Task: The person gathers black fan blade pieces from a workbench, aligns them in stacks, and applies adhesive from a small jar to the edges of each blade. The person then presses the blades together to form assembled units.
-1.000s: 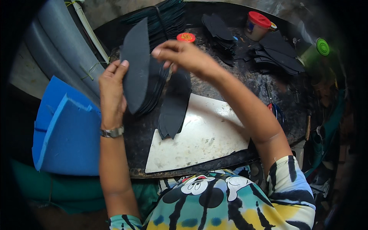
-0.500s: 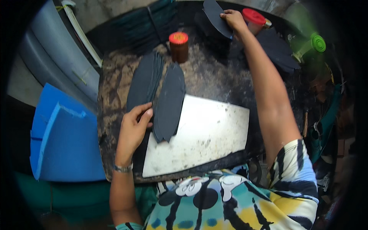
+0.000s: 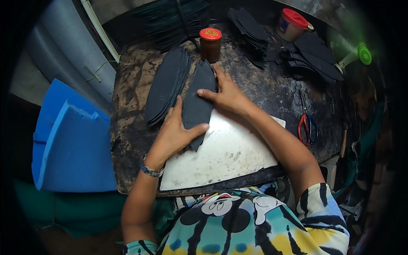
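A long pointed black rubber piece (image 3: 197, 102) lies on the dark worn table (image 3: 127, 140), its lower tip over a white cutting board (image 3: 225, 157). My left hand (image 3: 174, 131) rests on its lower left part, thumb across it. My right hand (image 3: 225, 93) lies flat on its upper right edge, fingers spread. To the left of the piece lies a fanned stack of similar black pieces (image 3: 165, 85).
A brown jar with a red lid (image 3: 210, 43) stands behind the piece. More black pieces (image 3: 253, 32) are piled at the back and right. A red-lidded tub (image 3: 291, 24), red-handled scissors (image 3: 306, 125), a green disc (image 3: 364, 54) and blue foam (image 3: 68, 140) lie around.
My right hand has come back from the far pile near the red-lidded tub and now lies on the black piece. My left hand stays on the piece's lower part.
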Action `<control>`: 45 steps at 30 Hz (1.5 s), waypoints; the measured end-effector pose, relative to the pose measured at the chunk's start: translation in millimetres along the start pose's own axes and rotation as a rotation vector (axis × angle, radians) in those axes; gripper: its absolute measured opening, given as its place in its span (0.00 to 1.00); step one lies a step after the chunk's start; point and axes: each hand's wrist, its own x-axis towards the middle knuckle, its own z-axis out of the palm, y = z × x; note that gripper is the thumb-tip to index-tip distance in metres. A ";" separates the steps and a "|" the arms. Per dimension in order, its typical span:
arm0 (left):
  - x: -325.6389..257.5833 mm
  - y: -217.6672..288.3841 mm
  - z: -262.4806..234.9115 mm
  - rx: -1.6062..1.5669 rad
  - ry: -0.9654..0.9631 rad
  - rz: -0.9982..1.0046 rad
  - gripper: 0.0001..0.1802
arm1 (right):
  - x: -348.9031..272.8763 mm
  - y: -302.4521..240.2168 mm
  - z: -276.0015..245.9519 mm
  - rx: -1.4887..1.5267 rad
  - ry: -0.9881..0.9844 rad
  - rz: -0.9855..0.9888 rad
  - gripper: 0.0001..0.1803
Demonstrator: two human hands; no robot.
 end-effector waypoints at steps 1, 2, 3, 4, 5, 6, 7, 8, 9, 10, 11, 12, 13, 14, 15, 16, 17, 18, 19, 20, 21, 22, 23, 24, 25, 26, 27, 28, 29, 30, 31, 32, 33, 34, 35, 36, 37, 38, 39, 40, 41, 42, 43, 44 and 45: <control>-2.0 2.4 1.9 0.059 0.010 0.054 0.59 | -2.5 -1.4 9.5 -0.034 0.049 -0.016 0.60; -2.6 5.7 5.9 0.124 0.005 0.063 0.60 | -1.9 -2.0 14.4 0.005 0.069 -0.025 0.59; -4.7 8.1 7.6 0.202 -0.020 0.058 0.61 | -1.5 -2.4 18.2 0.034 0.067 0.007 0.57; -5.4 9.9 8.0 0.223 0.006 0.077 0.60 | -0.5 -1.6 18.7 0.073 0.088 -0.015 0.56; -7.5 10.6 6.1 0.206 0.033 0.111 0.56 | 0.0 -0.9 19.0 0.106 0.085 -0.009 0.55; -7.5 10.4 2.2 0.208 0.015 0.087 0.53 | 1.4 -0.3 18.4 0.140 0.111 -0.002 0.54; -8.0 9.5 -1.9 0.221 0.013 0.093 0.49 | 2.2 0.8 17.1 0.131 0.088 -0.005 0.53; -4.0 6.8 -9.4 0.171 0.074 0.115 0.43 | 3.0 1.4 16.7 0.124 0.089 -0.002 0.53; -0.3 2.4 -18.3 0.130 0.154 0.163 0.37 | 2.8 2.4 16.9 0.119 0.084 0.005 0.52; 7.8 -2.3 -25.9 0.145 0.363 0.273 0.29 | 3.8 3.1 16.5 0.116 0.086 0.001 0.52; 18.8 -9.0 -37.6 0.209 0.474 0.264 0.28 | 3.1 3.7 18.0 0.113 0.087 -0.006 0.52; 30.7 -16.7 -49.3 0.340 0.537 0.248 0.28 | 2.7 3.9 19.1 0.106 0.087 -0.028 0.52; 40.6 -24.8 -57.3 0.375 0.531 0.141 0.31 | 0.8 3.6 22.3 0.084 0.093 -0.017 0.52; 47.9 -32.5 -63.0 0.403 0.462 0.054 0.33 | 0.4 2.9 23.9 0.052 0.115 -0.028 0.52; 54.8 -40.1 -65.2 0.434 0.400 -0.023 0.36 | 0.0 2.4 23.4 0.012 0.158 -0.036 0.52; 62.5 -46.7 -68.4 0.299 0.280 -0.037 0.37 | -2.3 1.1 23.9 0.040 0.154 -0.009 0.53; 67.9 -51.9 -71.1 0.203 0.154 -0.157 0.39 | -2.1 -1.7 22.2 0.004 0.152 -0.002 0.52; 67.7 -56.5 -68.5 0.098 0.152 -0.123 0.37 | -4.4 -3.6 16.7 0.041 0.143 -0.011 0.50; 65.9 -59.3 -65.2 -0.011 0.215 -0.052 0.36 | -6.8 -6.3 10.0 0.070 0.122 0.015 0.49; 61.5 -61.0 -65.4 -0.104 0.281 -0.060 0.35 | -7.7 -8.1 -0.3 0.010 0.246 -0.100 0.42; 55.5 -61.2 -65.1 -0.208 0.342 -0.059 0.34 | -2.3 -9.0 -16.0 -0.104 0.496 -0.288 0.36; 50.4 -60.0 -68.4 -0.157 0.374 -0.107 0.32 | 10.0 -8.9 -38.6 -0.230 0.697 -0.460 0.31; 45.3 -57.7 -73.4 -0.118 0.398 -0.145 0.29 | 24.2 -6.3 -65.1 -0.291 0.861 -0.556 0.24; 39.8 -54.2 -75.9 -0.057 0.444 -0.177 0.27 | 41.8 -2.2 -92.8 -0.325 0.959 -0.525 0.20; 35.3 -49.4 -77.5 -0.029 0.472 -0.063 0.25 | 59.3 4.5 -117.1 -0.328 0.991 -0.396 0.18; 30.1 -43.9 -79.1 0.019 0.524 0.060 0.22 | 78.7 11.8 -140.3 -0.357 0.962 -0.235 0.17; 27.6 -37.5 -79.4 0.079 0.570 0.114 0.20 | 97.1 19.3 -158.6 -0.295 0.892 -0.091 0.17; 23.0 -31.1 -78.3 0.091 0.574 0.165 0.16 | 114.4 25.5 -172.0 -0.228 0.815 0.052 0.22; 19.1 -24.7 -76.6 0.015 0.569 0.182 0.16 | 129.6 30.4 -178.9 -0.270 0.743 0.133 0.26; 15.9 -18.5 -74.2 -0.051 0.564 0.172 0.16 | 144.1 32.0 -183.7 -0.304 0.695 0.214 0.30; 11.5 -13.2 -70.7 -0.118 0.551 0.147 0.16 | 152.1 35.3 -184.5 -0.338 0.623 0.309 0.34; 9.0 -8.1 -68.0 -0.096 0.555 0.164 0.15 | 157.6 37.8 -185.2 -0.409 0.539 0.354 0.38; 7.6 -3.5 -67.3 -0.071 0.568 0.188 0.15 | 161.4 38.5 -184.1 -0.474 0.450 0.390 0.43; 6.8 0.5 -67.3 -0.039 0.587 0.186 0.15 | 163.6 38.3 -181.4 -0.533 0.340 0.425 0.47; 6.6 4.2 -67.4 -0.022 0.607 0.247 0.14 | 163.7 38.8 -179.5 -0.496 0.342 0.390 0.55; 6.0 7.2 -65.7 -0.004 0.618 0.271 0.14 | 163.5 38.2 -178.1 -0.462 0.361 0.351 0.51; 1.6 9.7 -62.6 0.010 0.612 0.206 0.14 | 161.6 39.2 -175.2 -0.443 0.463 0.328 0.48; -0.4 11.5 -59.0 0.031 0.615 0.219 0.14 | 156.4 40.1 -172.8 -0.403 0.481 0.297 0.43; -4.2 13.4 -55.2 0.084 0.588 0.285 0.14 | 151.9 38.5 -174.0 -0.388 0.567 0.248 0.39; -7.3 14.3 -51.9 0.120 0.575 0.312 0.14 | 145.8 35.5 -175.0 -0.370 0.616 0.211 0.35; -10.0 14.7 -49.8 0.159 0.560 0.338 0.14 | 138.2 30.9 -179.9 -0.235 0.715 0.105 0.32; -13.2 14.2 -49.0 0.144 0.543 0.336 0.14 | 125.5 28.5 -185.0 -0.094 0.760 0.024 0.29; -17.3 13.4 -50.1 0.126 0.543 0.328 0.14 | 109.5 26.3 -188.9 0.052 0.798 -0.054 0.25; -20.3 11.8 -53.1 0.117 0.549 0.317 0.13 | 85.1 26.1 -196.5 0.190 0.522 -0.040 0.25; -21.5 9.9 -56.2 0.111 0.561 0.292 0.13 | 55.6 26.8 -200.9 0.328 0.241 -0.056 0.26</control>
